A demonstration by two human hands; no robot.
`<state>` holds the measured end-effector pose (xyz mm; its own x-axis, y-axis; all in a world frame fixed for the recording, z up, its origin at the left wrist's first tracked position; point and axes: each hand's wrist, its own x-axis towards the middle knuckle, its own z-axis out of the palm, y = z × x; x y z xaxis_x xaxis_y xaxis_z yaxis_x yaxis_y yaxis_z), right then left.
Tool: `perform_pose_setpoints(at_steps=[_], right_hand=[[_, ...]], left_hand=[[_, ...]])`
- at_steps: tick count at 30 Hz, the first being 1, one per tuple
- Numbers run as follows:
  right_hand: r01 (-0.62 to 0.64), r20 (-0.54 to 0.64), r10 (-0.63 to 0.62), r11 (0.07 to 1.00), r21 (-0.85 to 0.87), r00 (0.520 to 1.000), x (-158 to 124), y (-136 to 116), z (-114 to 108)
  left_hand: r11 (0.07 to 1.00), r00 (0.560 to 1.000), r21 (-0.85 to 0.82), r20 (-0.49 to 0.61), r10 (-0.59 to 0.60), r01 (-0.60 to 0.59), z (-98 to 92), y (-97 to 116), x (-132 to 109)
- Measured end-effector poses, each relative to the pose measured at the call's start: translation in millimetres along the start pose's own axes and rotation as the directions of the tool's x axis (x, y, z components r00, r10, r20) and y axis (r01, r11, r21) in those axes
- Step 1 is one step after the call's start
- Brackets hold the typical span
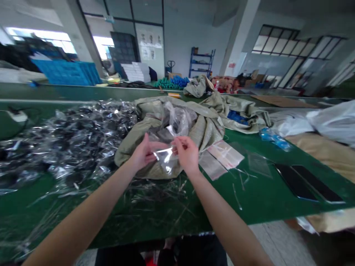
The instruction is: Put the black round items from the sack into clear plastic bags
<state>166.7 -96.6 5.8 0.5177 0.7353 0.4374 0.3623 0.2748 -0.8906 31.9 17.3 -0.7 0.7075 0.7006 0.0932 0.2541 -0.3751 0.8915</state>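
Over the middle of a green bench, a person's two bare hands work close together. The left hand and the right hand each pinch one side of a small clear plastic bag, the thumbs and fingers closed on the film in a tight grip. The bag hangs just above a woven sack in the gap between the hands, and the pull from both sides seems to keep it stretched rather than crumpled. The sack lies slumped and folded back on the bench, apparently so that the loose clear plastic bunched in its middle stays right in front of the person.

To the left of the sack, a broad heap of dark items in shiny plastic spreads across the bench, near the left hand. To the right, just beside the right hand, lie flat printed pouches, laid out flat where they can be seen. Thin plastic scraps are scattered below them, and two black panels rest side by side further along. White bags are piled at the far right. Beyond the bench, blue crates and a blue shelf rack stand across the room.
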Motion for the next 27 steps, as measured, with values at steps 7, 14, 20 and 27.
perform_pose_setpoints(at_steps=[7, 14, 20, 27], right_hand=[[-0.185, -0.112, 0.2, 0.975, 0.126, 0.974, 8, 47, -6], [0.441, 0.284, -0.377, 0.872, -0.211, 0.882, -1, 39, -18], [0.573, 0.319, -0.485, 0.759, -0.31, 0.814, -2, 38, -10], [-0.026, -0.069, 0.027, 1.0, 0.006, 0.997, -11, 38, 3]], left_hand=[[0.973, 0.998, -0.224, -0.007, -0.063, 0.059, 29.4, -2, -11], [0.932, 0.932, -0.308, -0.242, -0.27, 0.19, 9.6, -11, -6], [0.956, 0.916, -0.22, -0.306, -0.259, 0.196, 1.7, -5, -5], [0.99, 0.965, 0.045, -0.222, 0.14, -0.134, 13.4, 9, -8]])
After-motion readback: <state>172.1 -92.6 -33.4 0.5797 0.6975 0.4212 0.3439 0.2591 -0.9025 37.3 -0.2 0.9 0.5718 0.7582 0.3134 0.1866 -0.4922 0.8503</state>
